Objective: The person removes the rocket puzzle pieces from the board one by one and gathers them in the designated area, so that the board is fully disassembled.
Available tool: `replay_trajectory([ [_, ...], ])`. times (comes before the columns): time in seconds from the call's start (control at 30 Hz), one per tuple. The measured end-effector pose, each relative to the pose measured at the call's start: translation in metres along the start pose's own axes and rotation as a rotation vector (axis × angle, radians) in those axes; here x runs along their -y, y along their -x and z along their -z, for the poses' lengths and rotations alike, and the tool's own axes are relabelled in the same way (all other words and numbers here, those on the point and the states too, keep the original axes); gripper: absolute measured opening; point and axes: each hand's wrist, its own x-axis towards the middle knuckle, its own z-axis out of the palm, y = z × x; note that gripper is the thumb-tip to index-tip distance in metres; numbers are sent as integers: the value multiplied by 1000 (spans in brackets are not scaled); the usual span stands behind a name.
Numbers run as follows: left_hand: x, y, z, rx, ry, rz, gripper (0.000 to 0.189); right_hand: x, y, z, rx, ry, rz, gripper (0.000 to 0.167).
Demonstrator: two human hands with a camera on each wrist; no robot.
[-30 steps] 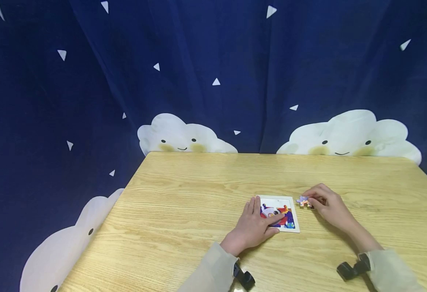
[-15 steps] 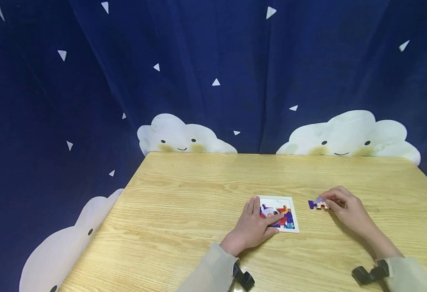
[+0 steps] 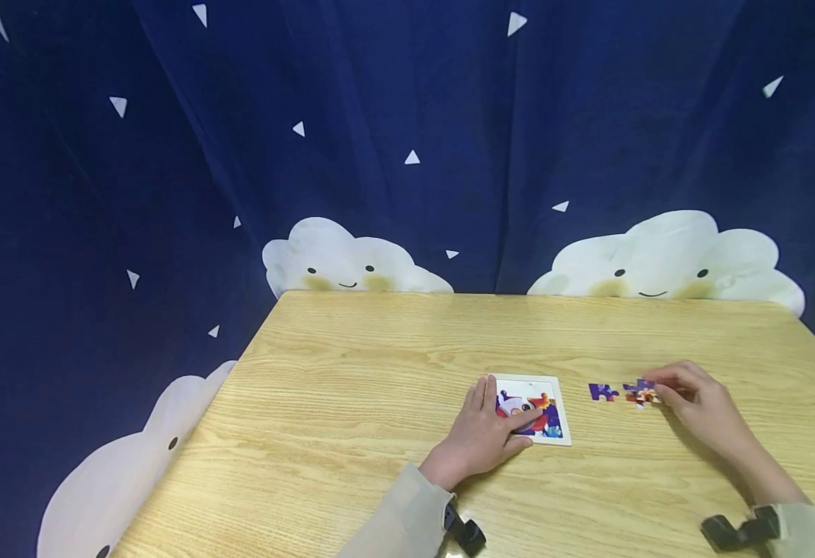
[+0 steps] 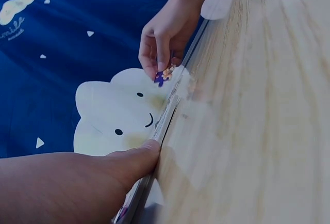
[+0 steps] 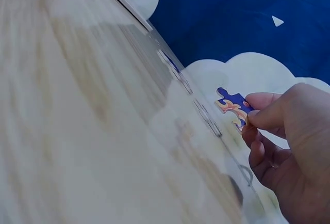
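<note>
My left hand [image 3: 480, 434] lies with straight fingers across a white-framed jigsaw puzzle [image 3: 566, 426], which has pieces in its lower part and a pale bare area at its top. In the left wrist view, my left thumb [image 4: 136, 161] presses along the frame's edge. To the right, my right hand [image 3: 703, 403] pinches a purple and orange jigsaw piece [image 5: 234, 105] between thumb and fingers, raised off the table in the right wrist view. Beneath and left of it lie a loose jigsaw piece [image 5: 208, 118] and a purple jigsaw piece [image 3: 599, 392].
The wooden table [image 3: 352, 372] stretches out on every side of the puzzle. Behind it hangs a dark blue curtain [image 3: 379, 93] printed with white triangles and smiling clouds. Each wrist wears a black strapped mount [image 3: 466, 531].
My right hand has moved right, away from the frame, carrying its jigsaw piece. Loose pieces on the table, covered before, now show beside it. My left hand has stayed in place.
</note>
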Motion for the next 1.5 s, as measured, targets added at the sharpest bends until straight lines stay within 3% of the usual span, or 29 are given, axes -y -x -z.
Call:
replay_trajectory([
  [0.23,0,0,-2,-11,-8,-2,46,-9,4,10,-12,-12,-21,17],
  [0.47,0,0,-3,-15,-16,-6,45,-18,9,19,-1,46,-81,13],
  [0.63,-1,0,-2,-4,-8,-4,45,-23,10,23,-8,26,-70,13],
  [1.5,1,1,0,15,38,18,45,-30,7,24,48,64,-120,13],
])
